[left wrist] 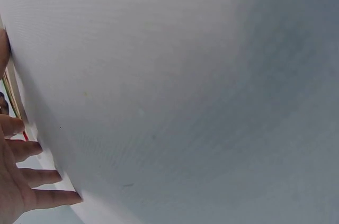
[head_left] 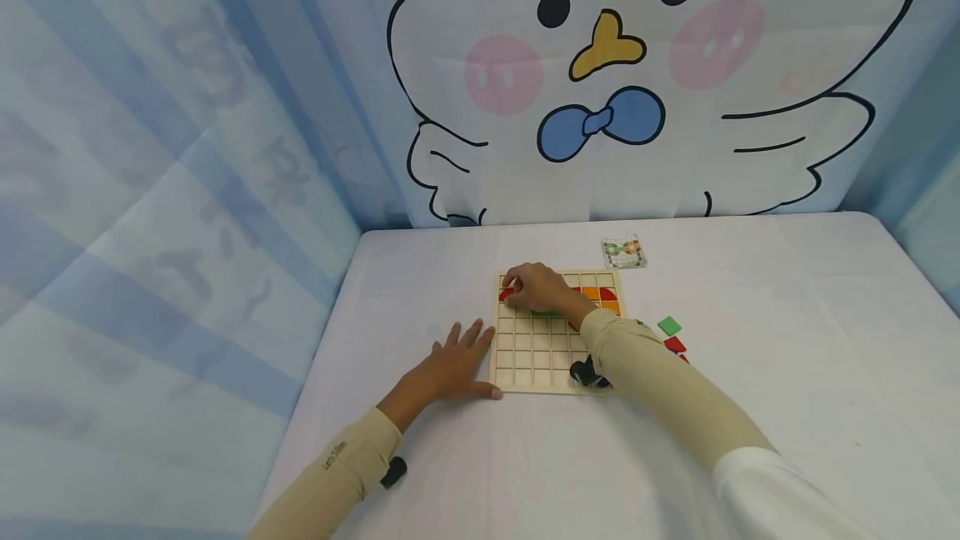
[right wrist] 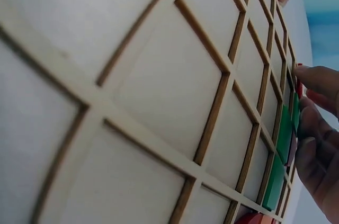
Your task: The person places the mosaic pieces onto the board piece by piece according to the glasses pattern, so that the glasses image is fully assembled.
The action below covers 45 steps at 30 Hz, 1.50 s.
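Observation:
A wooden grid board lies on the table, with red, orange and green tiles in its upper cells. My right hand is over the board's upper left part, its thumb and fingers pinching a red tile. In the right wrist view, that red tile shows as a thin sliver at the fingertips of the right hand. Green tiles sit in cells beside it. With fingers spread, my left hand rests at the board's left edge. Some middle cells are hidden by the right hand and forearm.
Right of the board lie a loose green tile and red tiles, partly behind the right sleeve. A small patterned card or packet is beyond the board's top right corner. A printed curtain hangs behind the white table.

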Available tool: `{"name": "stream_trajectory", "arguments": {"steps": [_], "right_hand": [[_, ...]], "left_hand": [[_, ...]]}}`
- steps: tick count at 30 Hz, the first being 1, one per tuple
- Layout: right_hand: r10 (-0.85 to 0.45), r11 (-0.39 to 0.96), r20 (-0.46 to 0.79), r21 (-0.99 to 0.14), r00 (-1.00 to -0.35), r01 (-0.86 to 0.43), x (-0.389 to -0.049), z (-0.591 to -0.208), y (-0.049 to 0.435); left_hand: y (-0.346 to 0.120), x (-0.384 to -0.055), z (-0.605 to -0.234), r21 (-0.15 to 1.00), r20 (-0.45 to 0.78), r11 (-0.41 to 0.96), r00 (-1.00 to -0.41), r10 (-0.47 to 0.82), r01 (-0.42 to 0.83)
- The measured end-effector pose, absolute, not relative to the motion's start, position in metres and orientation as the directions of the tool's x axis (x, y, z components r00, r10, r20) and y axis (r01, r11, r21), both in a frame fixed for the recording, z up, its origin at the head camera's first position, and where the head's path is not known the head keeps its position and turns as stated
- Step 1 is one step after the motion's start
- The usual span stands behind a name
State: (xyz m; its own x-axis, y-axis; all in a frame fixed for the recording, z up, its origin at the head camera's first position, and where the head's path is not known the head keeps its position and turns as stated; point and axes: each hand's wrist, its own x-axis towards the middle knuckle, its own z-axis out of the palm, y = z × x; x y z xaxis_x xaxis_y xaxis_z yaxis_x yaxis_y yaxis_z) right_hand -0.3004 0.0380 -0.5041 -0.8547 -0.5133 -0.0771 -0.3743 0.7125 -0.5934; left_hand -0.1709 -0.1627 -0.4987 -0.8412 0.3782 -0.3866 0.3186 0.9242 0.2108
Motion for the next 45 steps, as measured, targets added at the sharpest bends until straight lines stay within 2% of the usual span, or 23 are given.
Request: {"name": "stream_trajectory", "arguments": {"steps": [15,25,33,38,45], "right_hand": [[-0.514,0.774,-0.150,-0.506,-0.845,-0.381,-0.303,-0.494,0.041],[-0.545,0.710,-0.111,-0.589,-0.831,-0.387,-0.295,-0.484,0.057],[-0.599,0.613,-0.039,-0.666,-0.800,-0.426,-0.286,-0.469,0.107],[-0.557,0.632,-0.042,-0.669,-0.829,-0.391,-0.282,-0.469,0.151],[-0.456,0.705,-0.138,-0.658,-0.879,-0.263,-0.269,-0.478,0.216]], "left_hand": [[-0.161,-0.171,-0.499,0.208,-0.385,0.924,-0.842,0.379,0.321],[-0.158,-0.172,-0.499,0.220,-0.395,0.929,-0.843,0.365,0.299],[-0.154,-0.170,-0.499,0.210,-0.399,0.940,-0.854,0.333,0.269],[-0.154,-0.168,-0.502,0.190,-0.388,0.947,-0.866,0.316,0.260],[-0.154,-0.166,-0.498,0.192,-0.382,0.947,-0.870,0.312,0.256]]}}
